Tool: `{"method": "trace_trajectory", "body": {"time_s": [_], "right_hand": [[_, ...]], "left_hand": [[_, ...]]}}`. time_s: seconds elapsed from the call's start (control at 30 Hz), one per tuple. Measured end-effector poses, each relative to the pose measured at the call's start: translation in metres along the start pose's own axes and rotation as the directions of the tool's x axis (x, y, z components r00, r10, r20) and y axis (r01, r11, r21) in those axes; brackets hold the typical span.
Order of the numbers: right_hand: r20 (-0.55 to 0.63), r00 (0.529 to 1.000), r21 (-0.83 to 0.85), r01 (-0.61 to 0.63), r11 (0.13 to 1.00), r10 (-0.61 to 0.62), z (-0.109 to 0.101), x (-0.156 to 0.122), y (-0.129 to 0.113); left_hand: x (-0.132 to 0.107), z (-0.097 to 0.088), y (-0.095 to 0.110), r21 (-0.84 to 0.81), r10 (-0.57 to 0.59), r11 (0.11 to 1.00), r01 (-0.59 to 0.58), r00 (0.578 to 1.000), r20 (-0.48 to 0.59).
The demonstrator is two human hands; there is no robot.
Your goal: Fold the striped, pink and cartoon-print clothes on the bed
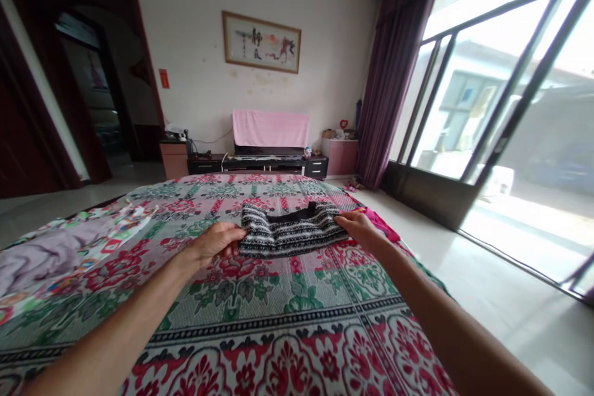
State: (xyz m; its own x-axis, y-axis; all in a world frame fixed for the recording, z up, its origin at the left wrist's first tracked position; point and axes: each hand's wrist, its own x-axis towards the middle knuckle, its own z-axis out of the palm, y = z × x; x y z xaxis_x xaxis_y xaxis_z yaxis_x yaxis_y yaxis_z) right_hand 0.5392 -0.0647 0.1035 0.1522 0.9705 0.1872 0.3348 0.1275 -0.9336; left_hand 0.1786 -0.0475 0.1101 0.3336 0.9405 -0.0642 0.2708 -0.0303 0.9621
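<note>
A folded black-and-white striped knit cloth (290, 238) is lying, or being held just above, a red, green and grey flowered blanket (232, 315); whether its underside is touching, I cannot tell. It is sitting closer to the blanket's right edge than to its left one, and short of the far edge. Its long axis is running from left to right, roughly alongside the far edge, and spanning the gap between the hands. Neither hand is nearer, as both are touching it: the left hand (225, 238) is pinching the left end, thumb uppermost and fingers curling below, while the right hand (356, 224) is pinching the right end between thumb and fingers. A plain black strip is showing along the cloth's far side.

Just beyond the right hand, a bright magenta cloth (381, 223) is lying at the blanket's right edge. Towards the left edge, a crumpled lilac cloth (41, 253) is resting on a white cloth with a multicoloured print (118, 232).

No brand or label is showing on the striped cloth. On the wall, a wooden-framed picture (262, 42) is bearing two large brushed characters, seemingly 静 and 氣; its smaller script is staying illegible, as is any writing on the red paper strip (164, 78).
</note>
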Motion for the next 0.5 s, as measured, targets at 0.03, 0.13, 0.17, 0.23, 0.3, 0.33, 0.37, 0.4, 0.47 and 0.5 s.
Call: {"method": "trace_trajectory", "body": {"time_s": [0.03,0.13,0.17,0.23,0.3,0.33,0.37,0.4,0.47,0.5], "right_hand": [[-0.024,1.000,-0.028,-0.002,1.000,0.001,-0.015,0.003,0.003],[-0.142,0.990,-0.094,-0.029,0.995,0.015,-0.055,0.011,0.013],[-0.193,0.981,-0.116,-0.040,0.992,0.017,-0.066,0.014,0.016],[-0.291,0.957,-0.164,-0.059,0.985,0.009,-0.086,0.020,0.020],[-0.360,0.933,-0.209,-0.069,0.975,-0.011,-0.103,0.026,0.022],[-0.388,0.921,-0.229,-0.072,0.971,-0.024,-0.111,0.030,0.022],[-0.414,0.909,-0.248,-0.076,0.966,-0.035,-0.118,0.034,0.022],[-0.438,0.898,-0.263,-0.079,0.961,-0.046,-0.126,0.039,0.022],[-0.472,0.879,-0.287,-0.082,0.954,-0.066,-0.140,0.048,0.025],[-0.483,0.872,-0.297,-0.085,0.951,-0.073,-0.146,0.052,0.028]], "left_hand": [[0.009,0.013,0.006,0.004,0.011,1.000,-0.011,1.000,0.006],[0.036,0.055,0.021,0.003,0.060,0.998,-0.060,0.998,0.013],[0.045,0.068,0.025,0.002,0.068,0.998,-0.068,0.998,0.014],[0.061,0.092,0.034,-0.003,0.075,0.997,-0.075,0.997,0.009],[0.076,0.112,0.043,-0.013,0.087,0.996,-0.087,0.996,0.003],[0.083,0.121,0.048,-0.021,0.096,0.995,-0.096,0.995,0.005],[0.090,0.129,0.052,-0.030,0.107,0.994,-0.107,0.994,0.007],[0.097,0.136,0.057,-0.038,0.119,0.992,-0.118,0.993,0.007],[0.110,0.151,0.062,-0.051,0.131,0.990,-0.131,0.991,0.003],[0.116,0.158,0.063,-0.052,0.130,0.990,-0.130,0.991,0.002]]}}
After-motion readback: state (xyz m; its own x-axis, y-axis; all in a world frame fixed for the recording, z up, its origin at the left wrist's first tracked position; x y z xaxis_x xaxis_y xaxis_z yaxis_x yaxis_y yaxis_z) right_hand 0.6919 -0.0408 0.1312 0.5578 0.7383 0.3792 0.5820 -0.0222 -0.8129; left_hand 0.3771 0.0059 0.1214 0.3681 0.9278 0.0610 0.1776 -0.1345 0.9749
